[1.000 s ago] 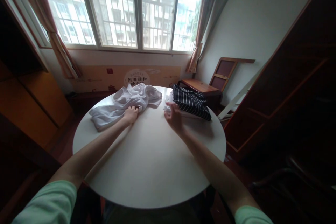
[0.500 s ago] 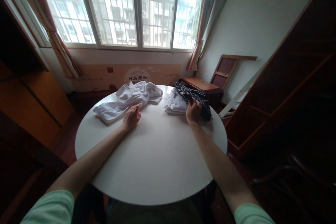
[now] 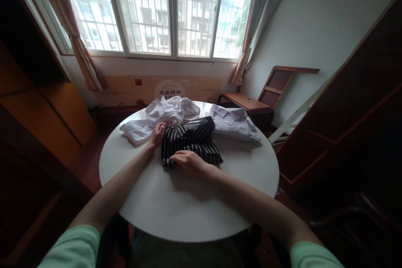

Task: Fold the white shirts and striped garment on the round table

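A black garment with white stripes (image 3: 194,150) lies folded and rumpled at the middle of the round white table (image 3: 176,213). My right hand (image 3: 190,161) has its fingers closed on the near left edge of this garment. At the garment's upper left edge is my left hand (image 3: 158,134), its fingers curled in; whether cloth is between them is hidden. Just beyond the left hand spreads a crumpled white garment (image 3: 169,111), partly covered by the striped one. A folded white shirt (image 3: 232,123), collar showing, rests at the table's right side.
Behind the table, a printed cardboard panel (image 3: 125,88) stands under the barred window (image 3: 144,12). A wooden chair (image 3: 248,102) is at the back right. Dark wooden furniture (image 3: 301,146) leans in on the right, and an orange-brown cabinet (image 3: 63,113) stands left.
My right hand has brought the striped garment left and nearer, off the folded white shirt, which now shows whole. My left hand has shifted slightly to the garment's edge. The view has turned a little left.
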Action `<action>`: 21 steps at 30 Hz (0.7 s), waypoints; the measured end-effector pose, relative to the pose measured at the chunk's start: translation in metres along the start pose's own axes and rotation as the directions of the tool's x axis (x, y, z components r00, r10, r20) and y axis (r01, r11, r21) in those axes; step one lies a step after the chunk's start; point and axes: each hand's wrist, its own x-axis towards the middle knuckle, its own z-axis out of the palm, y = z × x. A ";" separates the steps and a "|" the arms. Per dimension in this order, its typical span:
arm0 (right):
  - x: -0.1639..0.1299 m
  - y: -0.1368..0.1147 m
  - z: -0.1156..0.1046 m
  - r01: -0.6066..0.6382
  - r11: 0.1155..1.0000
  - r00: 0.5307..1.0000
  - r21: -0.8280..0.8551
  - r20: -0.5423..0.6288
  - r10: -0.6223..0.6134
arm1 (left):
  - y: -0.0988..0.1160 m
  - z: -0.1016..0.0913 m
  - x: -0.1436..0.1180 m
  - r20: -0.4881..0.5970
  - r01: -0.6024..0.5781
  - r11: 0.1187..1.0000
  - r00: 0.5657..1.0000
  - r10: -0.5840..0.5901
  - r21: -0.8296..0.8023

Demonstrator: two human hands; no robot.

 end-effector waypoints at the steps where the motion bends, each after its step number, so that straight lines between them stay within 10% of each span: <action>1: 0.001 -0.005 0.007 0.023 1.000 0.998 0.002 0.063 -0.023 | -0.002 -0.001 0.000 -0.001 0.009 1.000 1.000 -0.009 -0.019; 6: 0.002 -0.017 0.003 -0.097 0.987 0.992 0.131 0.095 0.085 | 0.005 -0.003 -0.006 0.148 -0.034 0.999 0.988 0.034 0.001; 12: 0.002 -0.008 -0.017 -0.309 0.927 0.927 0.214 -0.149 0.344 | 0.042 0.001 -0.024 -0.046 -0.349 0.915 0.930 0.365 0.204; 18: -0.007 0.030 -0.015 -0.575 0.816 0.798 0.066 -0.174 0.576 | 0.064 0.017 -0.046 0.463 -0.674 0.686 0.718 0.520 0.274; 21: -0.009 0.039 -0.012 -0.677 0.736 0.735 0.021 -0.041 0.677 | 0.063 0.022 -0.049 0.570 -0.675 0.692 0.683 0.457 0.254</action>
